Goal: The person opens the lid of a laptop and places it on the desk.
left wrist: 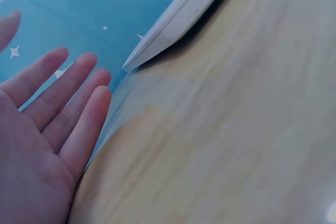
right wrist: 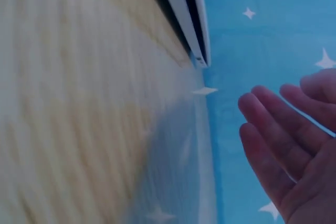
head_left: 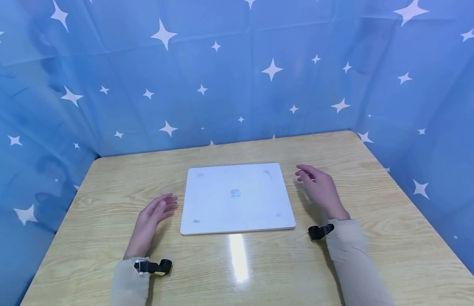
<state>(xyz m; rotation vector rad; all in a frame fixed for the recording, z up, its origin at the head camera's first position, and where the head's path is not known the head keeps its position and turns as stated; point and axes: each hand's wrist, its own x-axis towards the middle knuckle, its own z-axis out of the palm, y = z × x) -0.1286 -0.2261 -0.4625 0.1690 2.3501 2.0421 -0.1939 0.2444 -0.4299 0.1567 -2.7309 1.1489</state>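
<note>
A flat white slab point(head_left: 221, 212) with rounded corners, looking like a closed laptop, lies on the wooden table. Faint grey marks show near its corners and a small pale blue one at its middle. A seam runs along the slab's edge point(left wrist: 168, 30) in the left wrist view, and the right wrist view shows a dark gap between two layers point(right wrist: 184, 9). My left hand point(head_left: 150, 219) hovers just off the slab's left side, palm inward, fingers loosely extended and holding nothing. Beyond the right side, my right hand point(head_left: 317, 185) is raised with relaxed, slightly bent fingers, also holding nothing.
The wooden table point(head_left: 106, 229) has a rounded back corner on each side. Behind it and at both sides hangs a blue curtain point(head_left: 229, 72) with white stars. A bright light reflection lies on the tabletop in front of the slab. Each wrist wears a small black camera point(head_left: 166, 266).
</note>
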